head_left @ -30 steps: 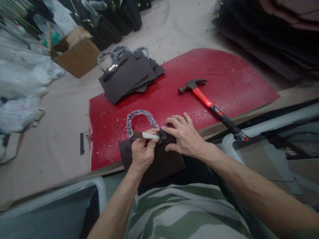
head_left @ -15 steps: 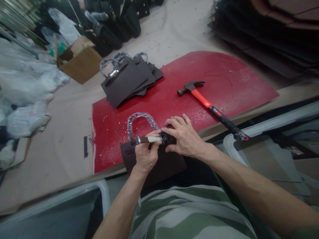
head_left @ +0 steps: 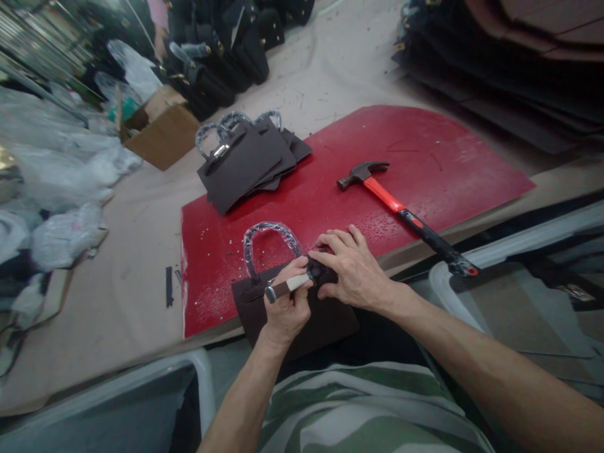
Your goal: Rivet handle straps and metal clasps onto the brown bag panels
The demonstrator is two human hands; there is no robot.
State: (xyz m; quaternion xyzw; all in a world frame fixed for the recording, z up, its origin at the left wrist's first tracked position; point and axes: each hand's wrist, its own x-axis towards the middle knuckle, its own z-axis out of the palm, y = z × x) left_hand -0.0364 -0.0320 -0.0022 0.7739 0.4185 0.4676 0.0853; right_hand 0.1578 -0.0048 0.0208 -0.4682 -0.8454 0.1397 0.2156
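A dark brown bag panel with a plastic-wrapped handle lies at the table's front edge and overhangs it. My left hand is closed on a short strap, brown and white with a shiny metal end, held just above the panel. My right hand curls its fingers and thumb round a dark piece at the strap's other end, by the foot of the handle. How the two parts join is hidden by my fingers.
A claw hammer lies on the red board. Stacked panels with wrapped handles rest at its far left. A cardboard box, plastic bags and dark pieces stand around. Bins flank my body.
The whole view has shifted slightly down and right. The strap's metal end has tipped lower toward me in my left hand. My right hand keeps its hold on the dark piece.
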